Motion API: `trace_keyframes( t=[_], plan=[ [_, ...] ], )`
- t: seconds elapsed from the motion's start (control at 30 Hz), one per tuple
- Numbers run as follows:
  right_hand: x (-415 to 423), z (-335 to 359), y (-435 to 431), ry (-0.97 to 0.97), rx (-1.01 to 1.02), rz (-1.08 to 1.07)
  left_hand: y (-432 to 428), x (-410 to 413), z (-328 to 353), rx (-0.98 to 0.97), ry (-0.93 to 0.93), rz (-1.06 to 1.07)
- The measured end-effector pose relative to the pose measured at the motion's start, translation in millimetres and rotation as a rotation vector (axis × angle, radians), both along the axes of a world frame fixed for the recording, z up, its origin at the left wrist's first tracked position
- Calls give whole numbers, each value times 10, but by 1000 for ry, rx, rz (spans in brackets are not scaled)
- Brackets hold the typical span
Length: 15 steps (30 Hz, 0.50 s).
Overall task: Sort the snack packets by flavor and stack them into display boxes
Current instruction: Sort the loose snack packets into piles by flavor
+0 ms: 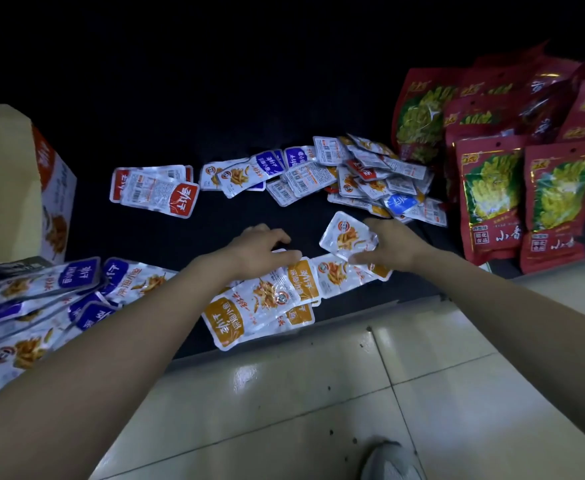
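Two hands reach over the bench (215, 109): the right hand (393, 245) pinches a silver packet (344, 235) near centre, while the left hand (260, 249) rests relaxed fingers on orange packets (267, 301) at 6 o'clock. The display box (7, 188) stands at 9 o'clock.

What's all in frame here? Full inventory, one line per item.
display box: one, tan with red-white print, far left
red-label packets: about three, overlapping, left of centre
purple-label packets: loose pile, count unclear, lower left
orange-label packets: roughly five, near edge, under the hands
mixed pile: many, silver with red, blue and orange labels, centre to right
large red bags: at least six, yellow-green picture, far right
dark surface: black, under all packets
tiled floor: pale, bottom
shoe: one, grey, bottom edge
held packet: one, silver, tilted
left hand: rests on orange-label packets
right hand: fingers grip held packet
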State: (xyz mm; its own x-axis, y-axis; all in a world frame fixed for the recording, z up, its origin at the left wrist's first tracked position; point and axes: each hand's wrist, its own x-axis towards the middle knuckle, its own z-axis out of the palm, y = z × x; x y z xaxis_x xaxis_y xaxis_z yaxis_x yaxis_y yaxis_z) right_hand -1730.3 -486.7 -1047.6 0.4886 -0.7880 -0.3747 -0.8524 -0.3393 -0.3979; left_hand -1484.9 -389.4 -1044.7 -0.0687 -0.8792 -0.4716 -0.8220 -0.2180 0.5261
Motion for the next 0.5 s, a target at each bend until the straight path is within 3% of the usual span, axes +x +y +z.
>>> trace_keyframes(
  t=[0.17,0.3,0.5],
  plan=[
    [-88,-13,143,40,150,117,139,29,48,110,-131,-51],
    [-131,20,83,78,193,81,308,82,51,122,25,-47],
    [-6,214,-47,-516,120,-351,440,250,57,-9,135,112]
  ],
)
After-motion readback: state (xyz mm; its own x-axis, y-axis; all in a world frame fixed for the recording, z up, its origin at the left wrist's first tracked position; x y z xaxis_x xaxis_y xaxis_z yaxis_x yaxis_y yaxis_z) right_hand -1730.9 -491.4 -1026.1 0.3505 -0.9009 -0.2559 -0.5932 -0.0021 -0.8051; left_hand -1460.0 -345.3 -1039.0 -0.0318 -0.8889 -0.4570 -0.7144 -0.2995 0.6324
